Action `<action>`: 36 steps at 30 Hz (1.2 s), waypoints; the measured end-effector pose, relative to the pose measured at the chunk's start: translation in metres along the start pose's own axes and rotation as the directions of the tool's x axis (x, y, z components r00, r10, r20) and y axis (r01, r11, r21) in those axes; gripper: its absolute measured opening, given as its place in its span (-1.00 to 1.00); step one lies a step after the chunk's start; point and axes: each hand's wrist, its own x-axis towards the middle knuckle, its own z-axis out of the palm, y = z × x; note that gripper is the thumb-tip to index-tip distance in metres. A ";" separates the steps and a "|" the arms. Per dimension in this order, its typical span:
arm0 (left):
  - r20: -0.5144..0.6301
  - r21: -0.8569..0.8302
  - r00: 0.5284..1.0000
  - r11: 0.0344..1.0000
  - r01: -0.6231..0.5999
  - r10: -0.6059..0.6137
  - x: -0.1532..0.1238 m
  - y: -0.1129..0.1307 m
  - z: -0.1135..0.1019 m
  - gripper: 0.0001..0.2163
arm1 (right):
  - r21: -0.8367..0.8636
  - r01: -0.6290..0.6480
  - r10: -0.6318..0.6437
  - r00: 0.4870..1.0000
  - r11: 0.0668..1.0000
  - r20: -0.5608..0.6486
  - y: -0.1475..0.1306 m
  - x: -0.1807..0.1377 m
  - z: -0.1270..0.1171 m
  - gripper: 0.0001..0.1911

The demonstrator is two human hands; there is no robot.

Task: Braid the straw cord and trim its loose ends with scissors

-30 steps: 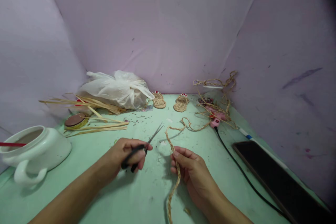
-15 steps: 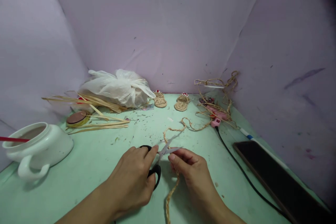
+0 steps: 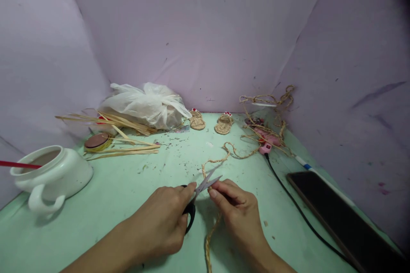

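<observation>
My left hand [image 3: 163, 217] is closed round the black handles of a pair of scissors [image 3: 201, 188], whose blades are slightly apart and point to the upper right. Just right of the blades, my right hand [image 3: 238, 209] pinches a braided straw cord [image 3: 209, 245] between thumb and fingertips. One stretch of the cord runs down from this hand past the near edge of the view. Beyond the blades, more cord winds back across the table to a loose tangle [image 3: 275, 102] at the back right. The blades hide where the cord passes between them.
At left stands a white pot [image 3: 60, 179] holding a red stick. Straw strips [image 3: 128, 150], a round tin [image 3: 98, 141] and a white plastic bag [image 3: 147, 106] lie behind it. Two small woven sandals [image 3: 223, 123] sit by the wall. A pink power strip [image 3: 265, 148] and phone [image 3: 339, 217] are right.
The scissor blades have closed partway beside my right fingertips. My left hand has shifted slightly down. The whole view has moved a little.
</observation>
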 end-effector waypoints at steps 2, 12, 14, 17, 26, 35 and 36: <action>0.001 -0.058 1.000 0.998 -0.004 0.005 -0.001 0.000 -0.003 -0.52 | -0.008 0.007 -0.007 1.000 1.000 -0.006 0.001 -0.001 0.000 -0.88; -0.042 -0.293 0.997 0.955 0.049 -0.064 0.002 0.000 -0.009 -0.73 | 0.138 -0.150 0.167 0.978 0.979 -0.125 0.000 0.004 0.000 -0.90; -0.110 -0.418 0.982 0.904 0.091 -0.150 0.005 -0.004 -0.012 -0.76 | 0.227 -0.238 0.269 0.956 0.944 -0.116 0.001 0.006 0.001 -0.84; -0.190 -0.641 0.922 0.754 0.144 -0.337 0.012 -0.013 -0.014 -0.72 | 0.288 -0.296 0.330 0.941 0.911 -0.078 0.003 0.006 0.004 -0.76; -0.196 -0.728 0.910 0.676 0.114 -0.365 0.017 -0.016 0.001 -0.71 | 0.342 -0.354 0.353 0.933 0.870 0.068 -0.005 0.003 0.007 -0.78; -0.186 -0.680 0.924 0.723 0.125 -0.334 0.015 -0.018 0.009 -0.75 | 0.464 -0.517 0.452 0.855 0.719 0.253 -0.005 0.002 0.011 -0.77; -0.201 -0.655 0.925 0.746 0.119 -0.324 0.015 -0.019 0.009 -0.76 | 0.496 -0.527 0.447 0.849 0.689 0.282 -0.005 0.003 0.010 -0.78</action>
